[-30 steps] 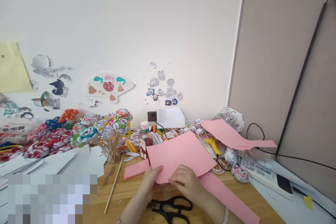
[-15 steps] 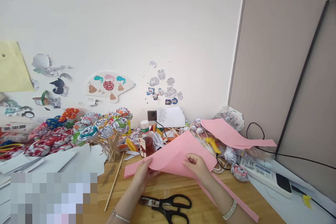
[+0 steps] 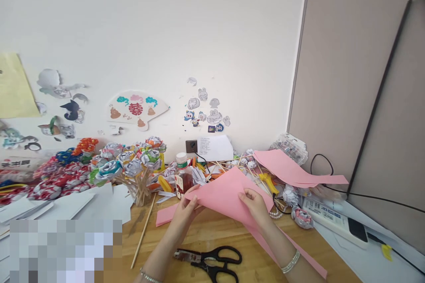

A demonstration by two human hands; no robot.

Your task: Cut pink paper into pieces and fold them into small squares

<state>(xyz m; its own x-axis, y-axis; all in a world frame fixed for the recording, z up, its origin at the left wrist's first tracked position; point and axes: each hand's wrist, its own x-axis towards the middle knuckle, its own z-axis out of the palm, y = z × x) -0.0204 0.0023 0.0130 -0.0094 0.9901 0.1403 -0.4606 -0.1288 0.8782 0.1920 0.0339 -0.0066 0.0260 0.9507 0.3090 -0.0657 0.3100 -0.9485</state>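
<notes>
Both hands hold 1 folded pink paper sheet (image 3: pixel 226 192) raised just above the wooden bench (image 3: pixel 212 234), near its middle. Left hand (image 3: pixel 185 212): grip pinched on the sheet's left corner. Right hand (image 3: pixel 255 205): grip pinched on its right side. Black-handled scissors (image 3: pixel 209 260) lie near the front edge. Paper roses on sticks (image 3: pixel 133 166) stand toward the back left.

Pink paper sheet (image 3: pixel 223 194), folded, raised above desk.
</notes>
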